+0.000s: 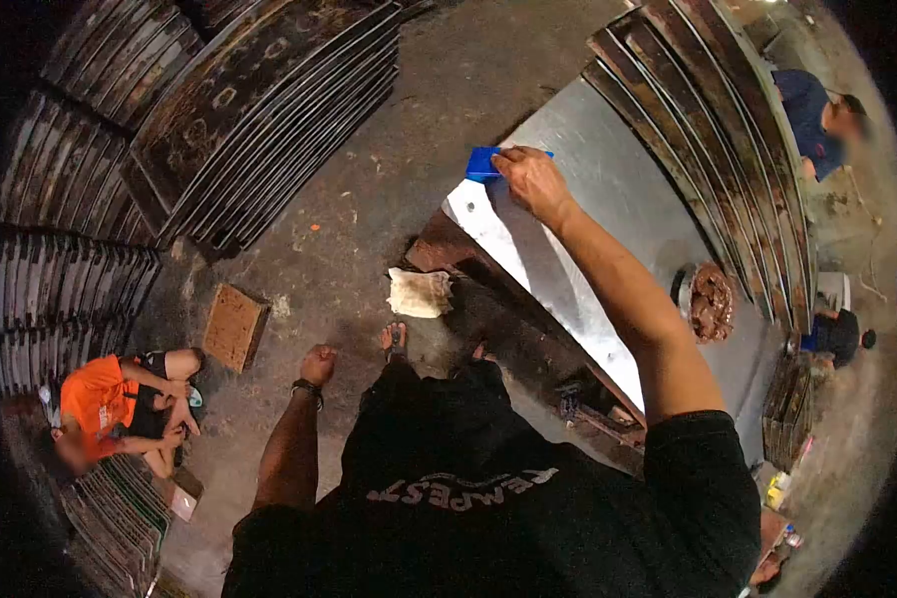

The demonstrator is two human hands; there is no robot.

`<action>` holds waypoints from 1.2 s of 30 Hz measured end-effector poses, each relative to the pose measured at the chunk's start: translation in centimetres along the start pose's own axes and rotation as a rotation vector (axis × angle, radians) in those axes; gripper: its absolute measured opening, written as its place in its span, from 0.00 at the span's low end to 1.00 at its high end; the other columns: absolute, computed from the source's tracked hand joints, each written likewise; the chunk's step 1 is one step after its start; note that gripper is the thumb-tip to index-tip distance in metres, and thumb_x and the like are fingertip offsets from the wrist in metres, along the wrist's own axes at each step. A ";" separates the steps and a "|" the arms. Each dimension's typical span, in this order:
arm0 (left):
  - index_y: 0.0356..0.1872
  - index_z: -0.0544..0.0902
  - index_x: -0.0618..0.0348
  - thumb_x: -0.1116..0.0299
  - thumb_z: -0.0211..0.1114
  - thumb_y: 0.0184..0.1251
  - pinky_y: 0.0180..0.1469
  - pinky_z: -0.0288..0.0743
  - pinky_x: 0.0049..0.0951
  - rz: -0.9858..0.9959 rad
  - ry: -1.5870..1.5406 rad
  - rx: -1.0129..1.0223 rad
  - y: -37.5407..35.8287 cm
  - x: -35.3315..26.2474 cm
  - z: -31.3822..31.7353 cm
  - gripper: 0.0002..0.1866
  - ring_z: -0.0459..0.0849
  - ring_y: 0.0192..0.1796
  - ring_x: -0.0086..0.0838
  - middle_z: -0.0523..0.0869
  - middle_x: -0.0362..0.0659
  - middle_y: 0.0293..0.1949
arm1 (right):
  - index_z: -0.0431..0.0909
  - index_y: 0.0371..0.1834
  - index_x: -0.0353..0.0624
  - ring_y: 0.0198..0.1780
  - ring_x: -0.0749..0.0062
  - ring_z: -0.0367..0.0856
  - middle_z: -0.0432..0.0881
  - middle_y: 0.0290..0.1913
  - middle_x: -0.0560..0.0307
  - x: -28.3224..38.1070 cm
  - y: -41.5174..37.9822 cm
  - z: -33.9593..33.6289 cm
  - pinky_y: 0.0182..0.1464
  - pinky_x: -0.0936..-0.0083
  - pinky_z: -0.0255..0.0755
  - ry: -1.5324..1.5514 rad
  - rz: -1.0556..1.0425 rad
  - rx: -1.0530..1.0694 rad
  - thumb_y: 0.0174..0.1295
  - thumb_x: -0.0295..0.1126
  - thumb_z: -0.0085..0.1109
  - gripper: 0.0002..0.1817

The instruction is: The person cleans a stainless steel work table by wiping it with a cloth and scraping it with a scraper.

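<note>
My right hand (536, 181) is closed around a blue plastic block-like spreader (482, 164), its fingers over the top. The spreader lies at the far left corner of a shiny metal plate (608, 149), close over its edge. Farther right on the same plate stands a round container of brown paste (712, 303), near my right elbow. My left hand (318, 365), with a dark band at the wrist, hangs low beside my body in a loose fist, over the floor and away from the plate. Nothing shows between its fingers.
Ribbed dark panels (688, 130) lean along the plate's far right side. More panels (279, 110) are stacked at the upper left. A pale folded cloth (419, 293) and a brown board (234, 327) lie on the floor. A person in orange (100, 404) sits at left; others are at right.
</note>
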State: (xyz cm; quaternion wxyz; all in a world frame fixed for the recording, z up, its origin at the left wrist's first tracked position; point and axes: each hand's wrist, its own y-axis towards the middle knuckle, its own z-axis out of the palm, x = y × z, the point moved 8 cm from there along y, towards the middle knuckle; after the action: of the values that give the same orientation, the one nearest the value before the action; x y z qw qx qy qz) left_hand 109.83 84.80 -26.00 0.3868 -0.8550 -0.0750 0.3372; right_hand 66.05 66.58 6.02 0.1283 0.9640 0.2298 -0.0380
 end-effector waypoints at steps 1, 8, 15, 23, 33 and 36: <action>0.39 0.78 0.58 0.59 0.55 0.62 0.49 0.73 0.39 0.037 0.050 -0.016 0.8 0.2 -0.3 0.14 0.81 0.44 0.44 0.82 0.50 0.39 | 0.79 0.34 0.39 0.42 0.57 0.81 0.82 0.37 0.48 -0.1 0.0 -0.3 0.46 0.66 0.74 0.002 0.027 0.090 0.52 0.27 0.50 0.10; 0.45 0.79 0.61 0.56 0.54 0.63 0.48 0.74 0.41 0.113 0.204 0.045 5.3 0.2 1.3 0.18 0.81 0.47 0.48 0.83 0.55 0.41 | 0.81 0.39 0.44 0.37 0.45 0.79 0.81 0.33 0.43 -4.7 0.0 -8.1 0.39 0.59 0.74 0.164 0.283 0.106 0.41 0.21 0.51 0.18; 0.37 0.81 0.61 0.61 0.51 0.67 0.43 0.76 0.43 0.464 0.442 -0.055 2.1 -3.0 1.9 0.15 0.83 0.38 0.44 0.84 0.50 0.32 | 0.75 0.51 0.39 0.42 0.59 0.83 0.82 0.44 0.43 -18.7 -5.1 -5.9 0.41 0.66 0.77 0.650 1.047 -0.292 0.42 0.27 0.63 0.27; 0.34 0.82 0.57 0.67 0.54 0.62 0.43 0.78 0.34 0.301 0.586 -0.009 0.5 3.4 6.6 0.09 0.83 0.40 0.36 0.84 0.43 0.32 | 0.77 0.53 0.45 0.38 0.63 0.84 0.84 0.41 0.45 -23.2 -1.7 -0.8 0.40 0.69 0.77 0.574 1.030 0.003 0.39 0.34 0.70 0.31; 0.41 0.79 0.53 0.71 0.59 0.57 0.43 0.77 0.38 0.210 -0.055 -0.331 -5.6 -1.8 7.7 0.10 0.80 0.48 0.39 0.80 0.48 0.43 | 0.82 0.38 0.38 0.34 0.62 0.86 0.85 0.31 0.44 -24.2 8.4 6.3 0.43 0.69 0.78 0.102 0.611 0.671 0.46 0.35 0.56 0.17; 0.38 0.80 0.55 0.73 0.59 0.53 0.41 0.77 0.40 0.213 0.026 -0.338 -7.9 -2.9 8.2 0.10 0.80 0.46 0.42 0.81 0.49 0.39 | 0.82 0.27 0.33 0.26 0.64 0.85 0.83 0.24 0.45 -24.4 9.0 7.6 0.33 0.70 0.77 0.213 0.677 0.615 0.45 0.34 0.58 0.13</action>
State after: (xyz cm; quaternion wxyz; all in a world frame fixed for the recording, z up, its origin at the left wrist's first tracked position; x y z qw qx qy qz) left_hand 103.43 94.15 -22.76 0.2008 -0.9152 -0.0349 0.3478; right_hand 48.28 46.25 4.00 -0.1822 0.9766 -0.1077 0.0390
